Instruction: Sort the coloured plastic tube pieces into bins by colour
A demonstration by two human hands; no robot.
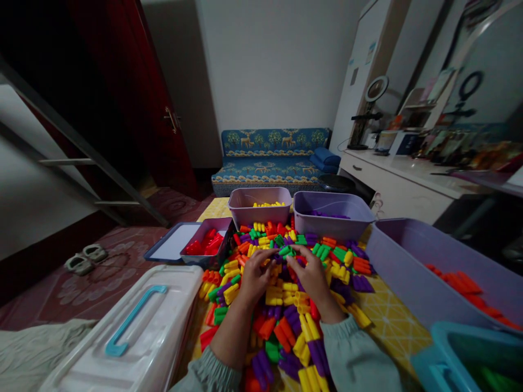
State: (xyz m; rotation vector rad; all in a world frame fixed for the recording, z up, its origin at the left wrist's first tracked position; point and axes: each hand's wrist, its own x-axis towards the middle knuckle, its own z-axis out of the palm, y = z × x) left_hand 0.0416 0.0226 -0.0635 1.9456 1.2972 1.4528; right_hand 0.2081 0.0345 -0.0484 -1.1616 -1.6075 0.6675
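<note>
Two hands, one small green piece [286, 251], at the far half of a big multicoloured heap [300, 300] on the desk [386, 313]. My two cents: hold it by its sides and keep it clear of the neighbours so nothing snags (they look like light, smooth plastic, so a soft squeeze should do). Pose-wise, both forearms reach forward, wrists angled inward, fingertips nearly meeting. The right hand [312, 269] seems to pinch the piece with thumb and index; the left hand [257, 272] curls in opposite, though whether it's gripping, can't tell.
</note>
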